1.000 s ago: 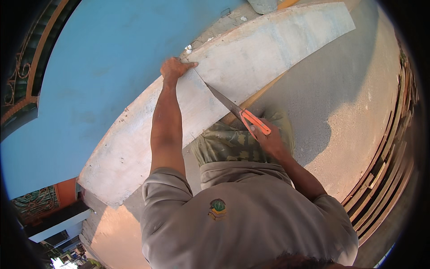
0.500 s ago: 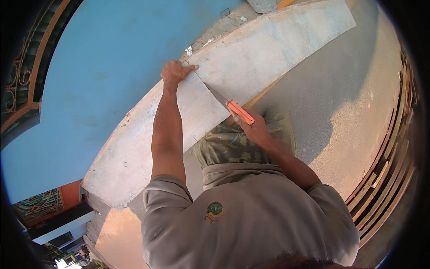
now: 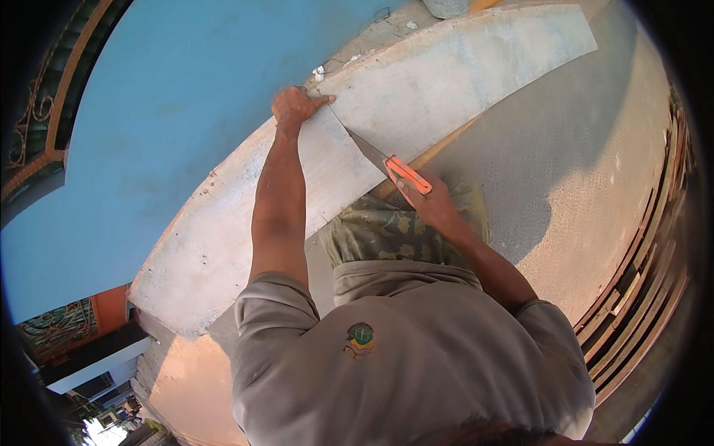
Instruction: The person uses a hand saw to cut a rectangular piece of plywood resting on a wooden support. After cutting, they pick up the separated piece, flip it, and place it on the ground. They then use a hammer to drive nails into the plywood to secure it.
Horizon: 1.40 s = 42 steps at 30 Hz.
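A long whitish board (image 3: 446, 85) lies slantwise in front of me, with a thin straight cut running across it from the far edge. My left hand (image 3: 294, 106) is closed over that far edge, its thumb lying on top beside the cut's far end. In my right hand (image 3: 431, 204) is a handsaw (image 3: 407, 175), its orange handle gripped near the board's close edge. The saw's blade shows above the board in line with the cut; its far end is hidden. My camouflage trousers (image 3: 387, 234) are right below the close edge.
A blue wall (image 3: 171, 134) rises along the far side of the board. A yellowish wooden piece (image 3: 445, 145) shows under the board's close edge. Stacked wooden planks (image 3: 643, 297) lie at the right, beyond concrete ground (image 3: 550, 163). A grey container (image 3: 446, 7) stands at the top.
The saw has been drawn back slightly toward me and to the right, and more of its blade shows. My left hand keeps its hold on the board.
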### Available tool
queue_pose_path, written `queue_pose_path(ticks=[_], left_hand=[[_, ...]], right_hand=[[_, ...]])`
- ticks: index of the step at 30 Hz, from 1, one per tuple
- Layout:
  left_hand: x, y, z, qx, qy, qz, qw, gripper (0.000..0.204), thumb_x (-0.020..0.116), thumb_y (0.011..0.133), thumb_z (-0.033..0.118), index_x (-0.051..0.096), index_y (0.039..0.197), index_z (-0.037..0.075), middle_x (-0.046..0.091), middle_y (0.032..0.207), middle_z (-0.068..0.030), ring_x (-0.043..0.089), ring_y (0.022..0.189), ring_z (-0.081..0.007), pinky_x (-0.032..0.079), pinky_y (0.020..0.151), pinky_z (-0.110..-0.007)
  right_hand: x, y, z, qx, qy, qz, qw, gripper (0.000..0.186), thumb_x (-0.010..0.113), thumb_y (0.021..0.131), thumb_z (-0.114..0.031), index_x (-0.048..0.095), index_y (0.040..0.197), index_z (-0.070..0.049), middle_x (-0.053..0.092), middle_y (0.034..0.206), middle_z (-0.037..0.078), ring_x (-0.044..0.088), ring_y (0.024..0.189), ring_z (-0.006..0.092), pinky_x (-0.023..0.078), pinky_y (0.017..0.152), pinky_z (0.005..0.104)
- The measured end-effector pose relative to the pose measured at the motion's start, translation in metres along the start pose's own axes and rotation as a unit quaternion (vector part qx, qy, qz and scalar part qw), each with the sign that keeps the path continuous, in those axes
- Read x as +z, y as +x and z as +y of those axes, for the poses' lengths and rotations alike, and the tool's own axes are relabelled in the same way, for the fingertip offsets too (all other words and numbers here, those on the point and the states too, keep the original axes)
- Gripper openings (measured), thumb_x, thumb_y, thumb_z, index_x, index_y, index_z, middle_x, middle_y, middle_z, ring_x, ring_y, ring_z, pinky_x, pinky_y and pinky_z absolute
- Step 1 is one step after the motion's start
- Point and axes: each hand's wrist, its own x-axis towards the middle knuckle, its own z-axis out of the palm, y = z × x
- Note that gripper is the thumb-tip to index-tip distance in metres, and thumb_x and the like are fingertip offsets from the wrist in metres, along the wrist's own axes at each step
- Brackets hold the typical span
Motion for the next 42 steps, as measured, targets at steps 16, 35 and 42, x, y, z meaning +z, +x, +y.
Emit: queue_pose_path(ticks=[16,35,42], left_hand=[[-0.011,-0.001,0.010,0.005,-0.006,-0.037,0.999,0.079,0.073,0.063,0.073,0.071,0.106,0.007,0.071,0.104,-0.0135,0.067,0.101,-0.0300,0.053,0.085,-0.041],[-0.024,-0.028,-0.012,0.021,-0.053,0.041,0.998,0.070,0.078,0.062,0.064,0.073,0.095,0.003,0.071,0.100,-0.0188,0.068,0.096,-0.0344,0.052,0.084,-0.043],[-0.017,-0.026,0.018,0.017,-0.020,0.059,0.998,0.071,0.079,0.061,0.064,0.073,0.092,0.001,0.071,0.100,-0.0184,0.067,0.098,-0.0349,0.052,0.085,-0.044]], right_hand=[[-0.046,-0.054,0.001,0.040,0.003,-0.043,0.998,0.043,0.061,0.094,-0.039,0.060,0.118,-0.003,0.064,0.090,0.014,0.060,0.085,0.0241,0.047,0.078,0.0361],[-0.079,-0.157,-0.011,0.070,-0.007,-0.066,0.995,0.054,0.052,0.096,-0.052,0.057,0.126,-0.007,0.063,0.103,0.013,0.061,0.098,0.0300,0.046,0.090,0.0408],[-0.022,-0.008,-0.028,0.090,-0.028,-0.091,0.991,0.054,0.057,0.094,-0.050,0.059,0.121,-0.004,0.066,0.097,0.015,0.062,0.095,0.0289,0.048,0.082,0.0384]])
